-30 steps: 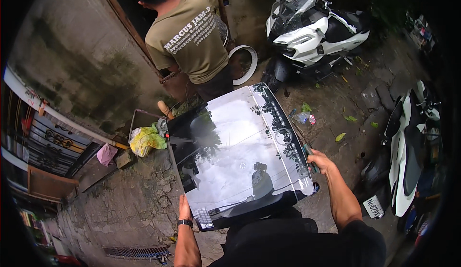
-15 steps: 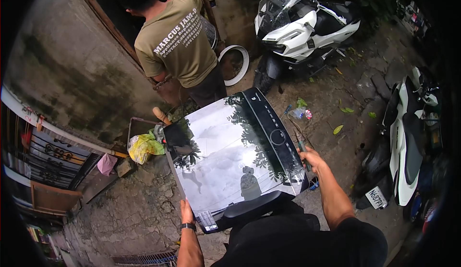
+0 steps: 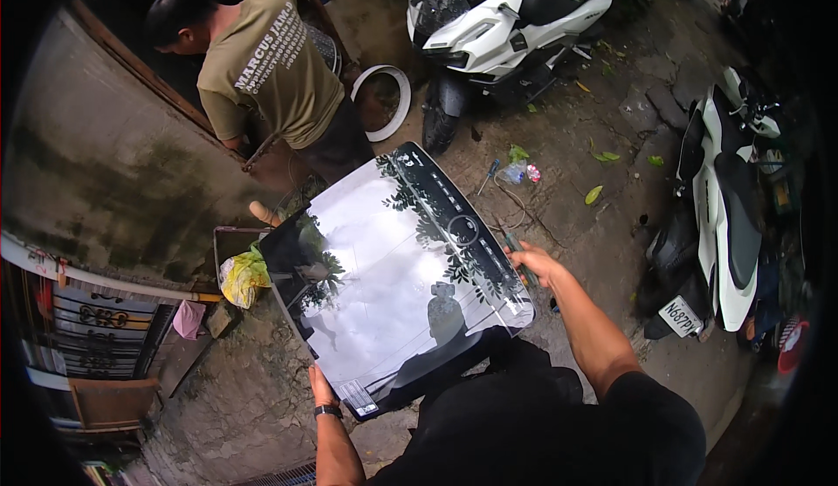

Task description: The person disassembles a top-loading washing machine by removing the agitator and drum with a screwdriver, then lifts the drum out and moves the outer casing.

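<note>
In front of me is a glossy glass-topped appliance panel point(image 3: 375, 250), dark along its right side with a round dial mark and reflecting sky and leaves. My left hand point(image 3: 323, 387), with a dark band at the wrist, grips the panel's near left edge; its fingers are partly hidden. Beside the right edge, my right hand point(image 3: 538, 265) is closed around a green-handled hand tool point(image 3: 511, 242), whose kind I cannot make out. Whether that hand also touches the panel is unclear. The panel's underside is hidden.
Beyond the panel a person in an olive shirt point(image 3: 275, 71) stands at a doorway. A white ring point(image 3: 402, 106) leans nearby. White motorcycles point(image 3: 489, 36) stand at the back and right. A screwdriver point(image 3: 489, 176) lies on the ground; a yellow plastic bag point(image 3: 243, 278) sits left.
My view has shifted, so the panel and surroundings sit farther left. The dark strip along the panel's near edge shows less. Both hands keep their places; the other person's head is lower and turned left.
</note>
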Motion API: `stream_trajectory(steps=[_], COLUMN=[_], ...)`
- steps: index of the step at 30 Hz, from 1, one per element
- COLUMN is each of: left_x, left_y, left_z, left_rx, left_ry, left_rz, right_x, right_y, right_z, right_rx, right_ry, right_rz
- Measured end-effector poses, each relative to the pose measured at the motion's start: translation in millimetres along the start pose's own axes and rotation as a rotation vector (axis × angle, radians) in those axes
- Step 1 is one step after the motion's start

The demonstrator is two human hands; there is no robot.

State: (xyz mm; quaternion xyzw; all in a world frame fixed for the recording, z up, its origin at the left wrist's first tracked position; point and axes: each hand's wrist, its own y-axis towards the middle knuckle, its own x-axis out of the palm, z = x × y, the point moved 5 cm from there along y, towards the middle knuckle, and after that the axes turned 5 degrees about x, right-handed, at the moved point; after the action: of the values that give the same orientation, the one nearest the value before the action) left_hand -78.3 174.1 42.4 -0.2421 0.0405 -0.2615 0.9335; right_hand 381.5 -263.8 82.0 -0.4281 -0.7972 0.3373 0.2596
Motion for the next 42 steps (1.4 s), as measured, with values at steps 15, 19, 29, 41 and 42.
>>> stream_trajectory(steps=[15,19,29,41,42], left_x=[-3.9,19.9,52.3,140.7,146.3], left_y=[-108.8,-140.9,-203.9,-258.4,-254.4], left_z=[28.1,9.2,1.9,8.8,12.1], left_rx=[0.009,0.219,0.636,0.703,0.718], left_ry=[0.246,0.441,0.745,1.083,1.095], left_rz=[0.423,0.474,0.644,0.521,0.500], right_x=[-9.9,-29.2,-129.3,-222.8,-232.0], right_y=[17.3,26.4,-45.5,-64.3,-58.4], right_z=[32.1,63.6,179.3,211.8,209.9], right_rx=[0.088,0.129,0.413,0.368,0.345], right_ry=[0.269,0.196,-0.130,-0.035,-0.020], right_rz=[-0.252,-0.173,0.190,0.416,0.440])
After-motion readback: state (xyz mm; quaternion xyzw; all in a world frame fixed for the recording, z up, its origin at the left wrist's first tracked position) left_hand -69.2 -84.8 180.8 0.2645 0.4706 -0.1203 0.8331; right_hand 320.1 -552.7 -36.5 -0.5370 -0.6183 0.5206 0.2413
